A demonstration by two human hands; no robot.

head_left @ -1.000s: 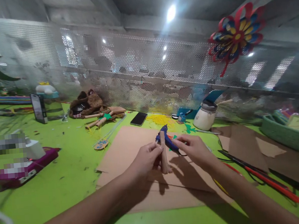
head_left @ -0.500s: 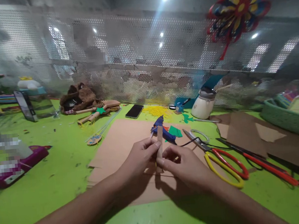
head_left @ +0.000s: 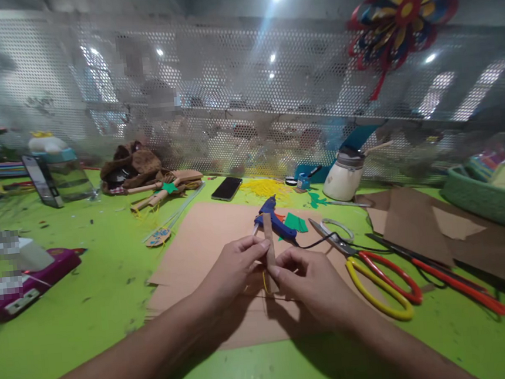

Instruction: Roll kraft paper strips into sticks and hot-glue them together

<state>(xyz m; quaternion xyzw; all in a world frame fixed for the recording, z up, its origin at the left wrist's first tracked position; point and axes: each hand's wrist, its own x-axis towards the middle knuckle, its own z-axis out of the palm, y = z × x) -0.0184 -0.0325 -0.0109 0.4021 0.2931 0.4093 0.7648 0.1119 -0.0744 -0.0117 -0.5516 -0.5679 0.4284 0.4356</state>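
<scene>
A narrow brown cardboard strip [head_left: 268, 228] stands nearly upright between my hands, above a stack of tan cardboard sheets [head_left: 188, 260]. My left hand [head_left: 237, 267] pinches its left side, thumb and fingers closed. From the right, my right hand [head_left: 302, 273] pinches it lower down. A thin yellow strand [head_left: 264, 281] hangs beside its lower end. Just beyond lies a blue glue gun [head_left: 277, 222] on the sheets, partly hidden by the strip. Green paper pieces [head_left: 297, 222] are next to the gun.
Scissors with red and yellow handles [head_left: 378, 287] lie right of the sheets, beside a red-handled tool [head_left: 459, 286]. A black phone [head_left: 226, 188], yellow shreds [head_left: 268, 189] and a white jar [head_left: 344, 175] stand behind. At left is a purple power strip [head_left: 60, 265]; at right, a green basket [head_left: 487, 198].
The cardboard strip has shifted slightly left and become more upright. More of the yellow strand shows at its lower end. Both hands keep their pinch.
</scene>
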